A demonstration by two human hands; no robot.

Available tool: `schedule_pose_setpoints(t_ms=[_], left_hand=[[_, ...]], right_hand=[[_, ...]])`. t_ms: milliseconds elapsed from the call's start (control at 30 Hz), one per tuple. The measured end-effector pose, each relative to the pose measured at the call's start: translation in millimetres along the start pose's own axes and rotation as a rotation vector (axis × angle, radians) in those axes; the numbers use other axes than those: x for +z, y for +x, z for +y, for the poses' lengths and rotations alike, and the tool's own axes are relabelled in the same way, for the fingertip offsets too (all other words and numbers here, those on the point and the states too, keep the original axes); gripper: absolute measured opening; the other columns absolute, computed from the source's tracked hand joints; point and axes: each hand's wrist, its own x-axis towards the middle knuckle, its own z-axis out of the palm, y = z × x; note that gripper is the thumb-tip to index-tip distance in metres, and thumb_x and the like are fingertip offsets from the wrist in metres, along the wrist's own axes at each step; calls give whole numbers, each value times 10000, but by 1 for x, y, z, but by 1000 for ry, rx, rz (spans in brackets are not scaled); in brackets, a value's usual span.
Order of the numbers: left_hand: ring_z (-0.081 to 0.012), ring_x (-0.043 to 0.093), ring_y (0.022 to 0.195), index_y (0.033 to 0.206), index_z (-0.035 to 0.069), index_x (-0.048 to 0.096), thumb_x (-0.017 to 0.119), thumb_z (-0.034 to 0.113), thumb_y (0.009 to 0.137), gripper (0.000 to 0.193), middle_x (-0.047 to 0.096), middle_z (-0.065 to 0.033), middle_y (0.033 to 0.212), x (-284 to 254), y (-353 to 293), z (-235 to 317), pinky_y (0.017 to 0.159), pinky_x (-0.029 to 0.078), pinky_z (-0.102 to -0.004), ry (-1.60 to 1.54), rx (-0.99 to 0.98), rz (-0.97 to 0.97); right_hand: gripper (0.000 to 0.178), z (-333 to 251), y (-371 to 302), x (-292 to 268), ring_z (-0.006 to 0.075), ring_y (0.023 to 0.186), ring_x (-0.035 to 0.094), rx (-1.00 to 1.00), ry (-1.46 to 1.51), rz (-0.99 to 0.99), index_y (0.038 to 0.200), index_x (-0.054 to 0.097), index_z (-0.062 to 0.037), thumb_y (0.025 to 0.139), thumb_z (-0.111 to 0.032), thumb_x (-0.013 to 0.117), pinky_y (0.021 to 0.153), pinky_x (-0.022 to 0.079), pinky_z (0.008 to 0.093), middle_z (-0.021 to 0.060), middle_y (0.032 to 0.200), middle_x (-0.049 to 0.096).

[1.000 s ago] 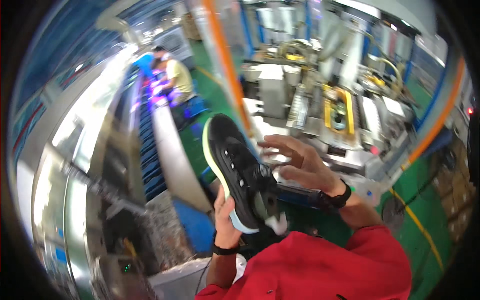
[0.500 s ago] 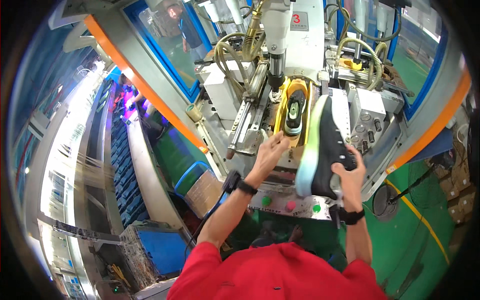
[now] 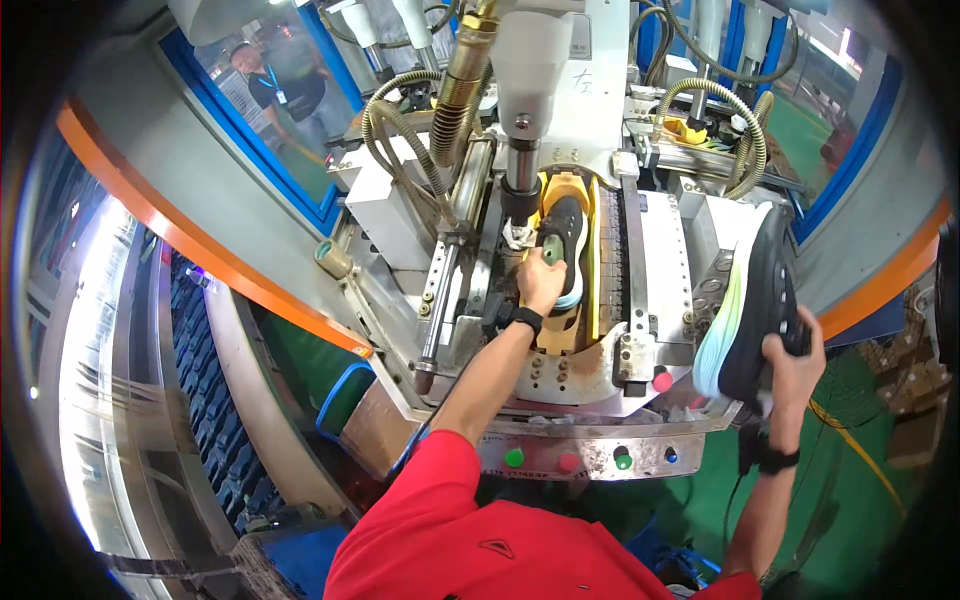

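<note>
Inside the yellow cradle (image 3: 568, 184), left fingers (image 3: 537, 264) touch a black shoe (image 3: 568, 222), grip unclear. Right fingers (image 3: 809, 326) clasp another shoe (image 3: 766, 290). Handwriting (image 3: 582, 82) marks the white column (image 3: 590, 125).

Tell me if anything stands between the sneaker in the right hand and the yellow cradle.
Yes: between the held sneaker and yellow cradle lie a white plate and dark bar; another sneaker, the left hand on it, occupies the cradle.

The head view, from the left of two fisheye cameras worn side by side, looks steeply down and forward over the wearer's red shirt (image 3: 430, 545) onto a shoe-pressing machine (image 3: 585, 135) close ahead, wide enough to take in a conveyor (image 3: 255, 400) off to the left.
</note>
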Motion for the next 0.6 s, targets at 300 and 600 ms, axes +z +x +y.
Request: schedule_pose_setpoints(t_ms=[300,600], left_hand=[[-112,581,691,993,37,657,695,142,837,191,654,-16,873,-164,-128,26,522,397,-248,-1055,-797,-275],[-190,676,885,1163,-103,569,631,102,844,385,673,-148,1064,-351,-240,16,811,544,-299,-971,-632,-21]], right_hand=[[693,-56,118,193,320,972,648,-46,-525,-618,1112,627,62,537,-286,795,851,518,365,224,1061,663],[408,-52,46,368,349,1000,666,-219,-726,-609,1041,681,-28,672,-197,724,855,549,414,231,1054,681]])
